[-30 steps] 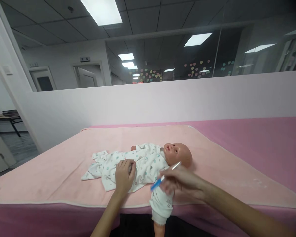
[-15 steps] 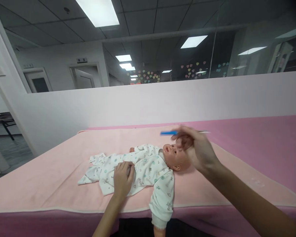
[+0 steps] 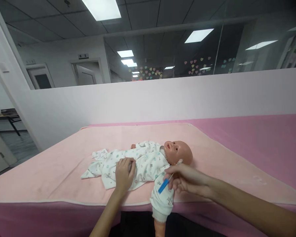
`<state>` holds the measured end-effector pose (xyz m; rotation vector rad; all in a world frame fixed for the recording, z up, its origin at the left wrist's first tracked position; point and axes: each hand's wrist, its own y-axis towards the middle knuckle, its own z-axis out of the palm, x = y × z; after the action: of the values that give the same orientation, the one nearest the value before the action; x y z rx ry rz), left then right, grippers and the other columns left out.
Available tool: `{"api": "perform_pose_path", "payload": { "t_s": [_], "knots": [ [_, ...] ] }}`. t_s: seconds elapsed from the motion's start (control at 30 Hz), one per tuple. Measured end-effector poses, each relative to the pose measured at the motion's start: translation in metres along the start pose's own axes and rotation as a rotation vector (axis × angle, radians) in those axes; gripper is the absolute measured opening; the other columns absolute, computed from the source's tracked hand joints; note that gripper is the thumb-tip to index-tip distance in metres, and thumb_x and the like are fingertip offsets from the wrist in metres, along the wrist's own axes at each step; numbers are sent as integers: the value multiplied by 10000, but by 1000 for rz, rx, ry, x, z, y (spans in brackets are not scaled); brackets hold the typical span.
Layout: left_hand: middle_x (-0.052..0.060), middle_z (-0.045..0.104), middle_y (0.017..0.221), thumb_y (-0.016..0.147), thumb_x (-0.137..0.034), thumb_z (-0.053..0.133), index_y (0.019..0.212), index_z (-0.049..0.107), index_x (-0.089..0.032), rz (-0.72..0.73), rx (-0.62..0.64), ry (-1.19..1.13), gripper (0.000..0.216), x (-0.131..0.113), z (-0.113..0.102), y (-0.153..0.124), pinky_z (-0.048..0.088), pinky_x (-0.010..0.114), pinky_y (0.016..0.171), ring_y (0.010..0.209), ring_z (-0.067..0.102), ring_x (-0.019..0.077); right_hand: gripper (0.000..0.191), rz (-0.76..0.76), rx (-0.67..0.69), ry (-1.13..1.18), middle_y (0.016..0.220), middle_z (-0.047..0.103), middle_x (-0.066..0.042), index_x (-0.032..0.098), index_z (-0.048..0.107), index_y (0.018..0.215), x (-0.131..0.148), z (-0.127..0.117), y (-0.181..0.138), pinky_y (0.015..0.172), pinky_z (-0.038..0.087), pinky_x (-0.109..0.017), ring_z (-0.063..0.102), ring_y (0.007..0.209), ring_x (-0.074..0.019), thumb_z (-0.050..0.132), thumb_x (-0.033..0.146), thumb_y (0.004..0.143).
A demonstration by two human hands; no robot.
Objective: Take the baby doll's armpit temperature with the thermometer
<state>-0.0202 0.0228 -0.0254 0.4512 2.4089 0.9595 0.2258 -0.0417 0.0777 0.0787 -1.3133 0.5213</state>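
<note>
A baby doll (image 3: 148,161) in a white printed outfit lies on its back, its head (image 3: 179,152) to the right. One doll arm (image 3: 160,227) hangs over the near edge. My left hand (image 3: 124,172) rests on the doll's belly, fingers bent together; a small greyish patch shows by the thumb, but I cannot tell what it is. Beside the doll's head and near shoulder, my right hand (image 3: 181,179) pinches a thin stick with a blue end (image 3: 163,186). The stick's pale tip points up toward the doll's ear, and the blue end slants down over the sleeve.
A peach mat (image 3: 64,158) lies under the doll on a pink-covered table (image 3: 266,141). Behind it runs a low white wall (image 3: 162,102) with glass above. Far left, a dark-legged desk (image 3: 8,118) stands beyond a doorway.
My right hand has come down from in front of the doll's face to its near shoulder. The stick has turned from level to slanting, blue end down. My left hand stays on the belly.
</note>
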Motion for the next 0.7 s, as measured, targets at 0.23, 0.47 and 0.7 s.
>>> {"api": "perform_pose_path", "payload": {
  "t_s": [0.23, 0.47, 0.7],
  "knots": [
    [12, 623, 834, 844, -267, 412, 802, 543, -223, 6, -1, 19, 144, 0, 0, 1, 360, 340, 736, 794, 517, 198, 210, -808, -419, 456, 415, 541, 45, 178, 529, 515, 17, -6, -14, 297, 302, -106, 429, 321, -30, 590, 242, 706],
    [7, 625, 840, 847, -263, 416, 808, 542, -221, 4, 4, 8, 138, 2, 0, 1, 360, 334, 741, 806, 515, 193, 145, -209, -133, 206, 485, 588, 5, 121, 615, 632, -13, 15, -1, 364, 382, -131, 480, 363, -44, 605, 235, 722],
    [7, 624, 838, 855, -260, 405, 811, 541, -215, -3, 9, 2, 150, 2, 0, 0, 358, 328, 740, 802, 512, 190, 151, -22, -40, 179, 431, 560, 9, 125, 607, 599, -24, 14, -10, 374, 403, -145, 494, 351, -60, 616, 228, 708]
  ]
}}
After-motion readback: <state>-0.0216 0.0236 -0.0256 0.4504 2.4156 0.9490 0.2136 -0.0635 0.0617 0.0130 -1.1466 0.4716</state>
